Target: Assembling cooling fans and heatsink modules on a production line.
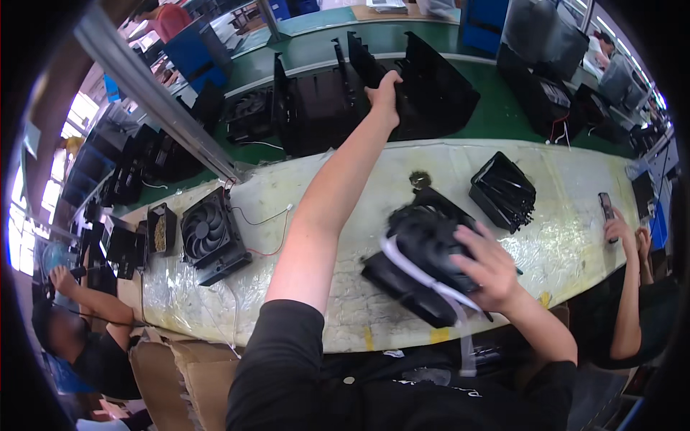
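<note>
My left hand (386, 100) reaches far forward, its fingers closed round the upright edge of a black plastic housing (438, 90) on the green conveyor. Nearer to me, my right hand (489, 266) is smeared by motion over a black fan unit (428, 233), its fingers looking spread at the unit's right side. Whether they grip it I cannot tell. The fan unit is blurred too. A pale strap (413, 269) runs across its front and hangs over the table edge. Below the fan lies a dark block-like part (410, 291), partly covered.
A black bin of thin dark pieces (507, 190) and a small round metal-coloured item (420, 179) rest on the film-covered table (345, 251). Left stands another black fan (208, 226) with wires, beside a small box of screws (161, 230). A metal post (151, 93) rises there. Co-workers sit both sides.
</note>
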